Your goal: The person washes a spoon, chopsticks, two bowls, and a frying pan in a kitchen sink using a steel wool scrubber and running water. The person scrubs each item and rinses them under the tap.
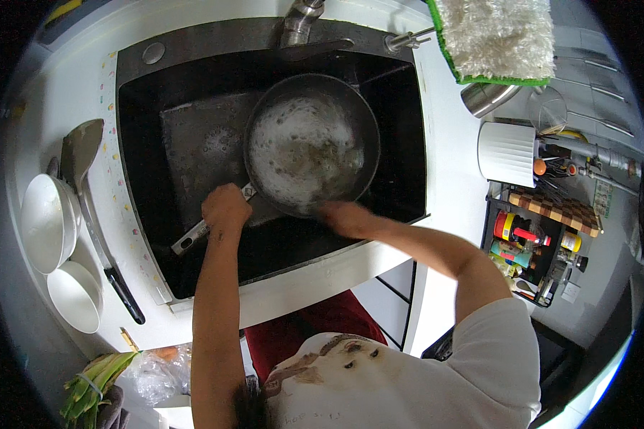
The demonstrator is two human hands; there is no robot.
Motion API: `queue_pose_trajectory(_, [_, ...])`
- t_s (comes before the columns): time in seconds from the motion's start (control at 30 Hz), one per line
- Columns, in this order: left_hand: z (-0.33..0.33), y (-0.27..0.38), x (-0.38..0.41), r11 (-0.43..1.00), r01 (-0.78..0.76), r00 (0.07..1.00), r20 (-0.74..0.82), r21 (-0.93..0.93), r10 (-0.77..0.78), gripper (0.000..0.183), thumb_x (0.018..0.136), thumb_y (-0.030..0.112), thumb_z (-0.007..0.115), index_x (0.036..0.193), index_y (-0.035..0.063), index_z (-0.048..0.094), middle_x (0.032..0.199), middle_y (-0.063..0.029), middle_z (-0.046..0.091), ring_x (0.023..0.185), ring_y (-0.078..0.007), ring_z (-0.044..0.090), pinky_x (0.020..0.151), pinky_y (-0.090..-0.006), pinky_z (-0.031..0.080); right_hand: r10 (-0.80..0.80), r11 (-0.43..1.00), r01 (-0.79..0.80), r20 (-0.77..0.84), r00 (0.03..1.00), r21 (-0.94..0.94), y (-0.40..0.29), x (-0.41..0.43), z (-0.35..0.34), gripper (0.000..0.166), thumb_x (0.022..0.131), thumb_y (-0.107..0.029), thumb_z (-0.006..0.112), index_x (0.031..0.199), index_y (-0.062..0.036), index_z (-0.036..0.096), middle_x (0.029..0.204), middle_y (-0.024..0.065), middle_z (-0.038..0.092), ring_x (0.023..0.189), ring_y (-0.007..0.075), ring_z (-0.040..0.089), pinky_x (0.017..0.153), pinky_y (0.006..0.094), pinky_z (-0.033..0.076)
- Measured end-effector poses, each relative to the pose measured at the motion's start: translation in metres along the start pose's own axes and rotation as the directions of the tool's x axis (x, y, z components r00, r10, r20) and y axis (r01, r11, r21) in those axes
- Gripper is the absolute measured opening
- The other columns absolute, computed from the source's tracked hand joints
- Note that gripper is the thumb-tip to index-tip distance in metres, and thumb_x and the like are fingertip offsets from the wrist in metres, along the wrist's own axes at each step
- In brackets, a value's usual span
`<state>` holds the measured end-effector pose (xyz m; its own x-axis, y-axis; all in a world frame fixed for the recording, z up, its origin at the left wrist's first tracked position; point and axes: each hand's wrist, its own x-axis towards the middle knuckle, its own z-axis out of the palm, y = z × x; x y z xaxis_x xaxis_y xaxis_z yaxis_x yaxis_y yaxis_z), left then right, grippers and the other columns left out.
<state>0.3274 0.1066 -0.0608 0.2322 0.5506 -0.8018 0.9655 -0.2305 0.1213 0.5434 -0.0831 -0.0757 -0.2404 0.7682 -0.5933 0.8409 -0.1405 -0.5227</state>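
A dark frying pan (311, 145) holds cloudy, foamy water over the black sink (204, 155). Its handle (190, 238) slants down to the left, and my left hand (226, 206) is closed around it. At the pan's near rim is my right hand (349, 219), blurred, with its fingers at or just inside the edge. Whether those fingers hold anything is hidden. Above the pan, at the sink's back edge, stands a metal faucet (299, 27).
Left on the white counter (99, 166) lie a spatula (94, 214) and several white bowls (45, 225). A white cloth with green edging (496, 40) hangs top right. Further right are a ribbed white container (507, 154), a checkered cutting board (555, 212) and a black rack (491, 225) with bottles.
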Motion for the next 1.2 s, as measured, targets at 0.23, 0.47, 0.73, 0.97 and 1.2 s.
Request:
queue_pose_trajectory(0.23, [0.016,-0.008,0.005,0.997,-0.071,0.996,-0.057,0.007,0.071,0.018,0.072,0.014,0.067,0.088,0.0042,0.068,0.09,-0.0148,0.067,0.08,-0.0282,0.066,0.067,-0.0371,0.053,0.192,0.897,-0.024,-0.338,0.921,0.442,-0.048,0.167,-0.01,0.051,0.096,-0.023,0.037,0.142,-0.0055,0.023,0.146,0.0163,0.025,0.135,0.0316,0.023,0.11,0.0358,0.019])
queue_pose_trajectory(0.47, [0.002,-0.004,-0.004,1.0,-0.008,1.0,0.015,-0.008,0.008,0.015,0.071,0.016,0.069,0.082,0.0048,0.07,0.088,-0.0153,0.067,0.078,-0.026,0.066,0.063,-0.0362,0.054,0.216,0.918,-0.353,-0.52,0.826,-0.179,0.059,0.151,-0.064,0.05,0.086,-0.006,0.046,0.135,-0.007,0.036,0.138,0.0195,0.034,0.118,0.0367,0.043,0.097,0.0434,0.035])
queue_pose_trajectory(0.73, [0.0,-0.008,0.0,0.997,-0.044,0.998,0.039,-0.063,0.046,0.018,0.07,0.017,0.07,0.083,0.0039,0.07,0.087,-0.014,0.067,0.077,-0.027,0.066,0.061,-0.0365,0.053,0.191,0.933,-0.139,0.13,0.973,-0.332,0.018,0.069,-0.017,0.041,0.088,-0.007,0.049,0.128,-0.0009,0.042,0.131,0.0226,0.041,0.116,0.0362,0.046,0.097,0.0421,0.039])
queue_pose_trajectory(0.97, [0.006,-0.009,0.002,0.997,-0.075,0.997,-0.032,-0.031,0.074,0.017,0.07,0.016,0.07,0.082,0.0039,0.07,0.092,-0.0148,0.066,0.078,-0.0269,0.066,0.063,-0.0367,0.053,-0.289,0.948,0.227,-0.306,0.907,-0.221,-0.04,0.168,-0.069,0.026,0.089,-0.007,0.042,0.115,-0.0053,0.047,0.11,0.0195,0.054,0.099,0.0351,0.056,0.084,0.0444,0.047])
queue_pose_trajectory(1.2, [0.0,-0.005,-0.001,1.0,-0.012,0.995,0.094,-0.009,0.013,0.017,0.072,0.017,0.069,0.083,0.004,0.07,0.088,-0.0141,0.067,0.076,-0.0251,0.067,0.064,-0.0355,0.053,0.171,0.803,-0.499,-0.677,0.716,-0.325,0.077,0.156,-0.131,0.018,0.081,-0.012,0.055,0.097,-0.0041,0.051,0.089,0.0181,0.06,0.075,0.0339,0.062,0.064,0.0424,0.051])
